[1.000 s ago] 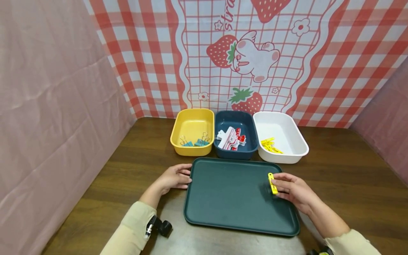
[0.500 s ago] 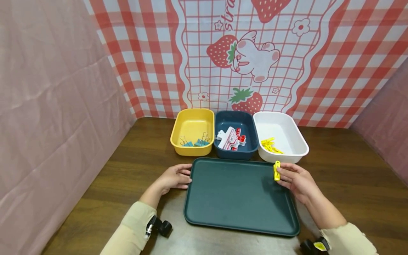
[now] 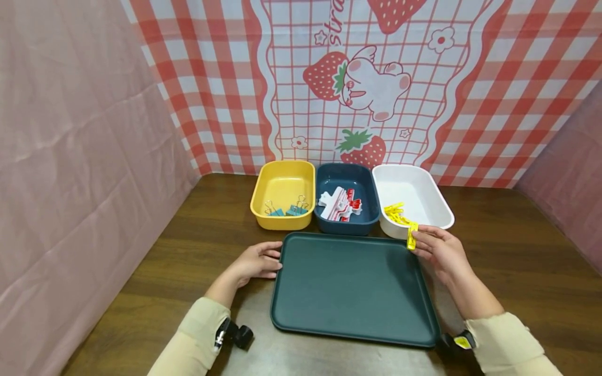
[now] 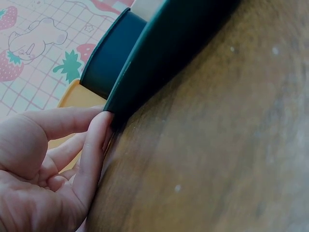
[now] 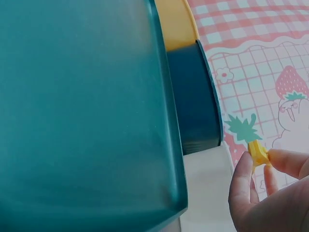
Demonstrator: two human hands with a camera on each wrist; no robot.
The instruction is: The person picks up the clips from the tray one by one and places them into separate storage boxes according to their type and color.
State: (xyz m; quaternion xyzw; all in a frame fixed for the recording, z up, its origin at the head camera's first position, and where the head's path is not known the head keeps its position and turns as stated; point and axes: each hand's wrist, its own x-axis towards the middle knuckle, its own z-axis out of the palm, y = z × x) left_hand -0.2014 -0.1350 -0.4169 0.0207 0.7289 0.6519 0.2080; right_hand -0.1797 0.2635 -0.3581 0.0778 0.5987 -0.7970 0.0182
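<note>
My right hand (image 3: 444, 254) pinches a yellow plastic clothespin (image 3: 412, 236) between thumb and fingertips. It holds the clothespin upright at the front rim of the white bin (image 3: 425, 206), above the tray's far right corner. Several more yellow clothespins (image 3: 395, 213) lie in that bin. In the right wrist view the clothespin (image 5: 258, 152) shows between the fingertips. My left hand (image 3: 254, 262) touches the left rim of the dark green tray (image 3: 352, 292) with its fingertips; in the left wrist view they meet the tray's edge (image 4: 126, 82). Nothing lies on the tray.
A yellow bin (image 3: 282, 222) with teal binder clips (image 3: 297, 210) and a dark blue bin (image 3: 347, 227) with white and red clips (image 3: 339, 204) stand left of the white bin. A checked strawberry cloth (image 3: 226, 83) hangs behind them. Brown wooden table (image 3: 188, 245) surrounds everything.
My right hand has carried the clothespin from above the tray's right part away from me to the white bin's front rim. The left hand has stayed at the tray's left rim.
</note>
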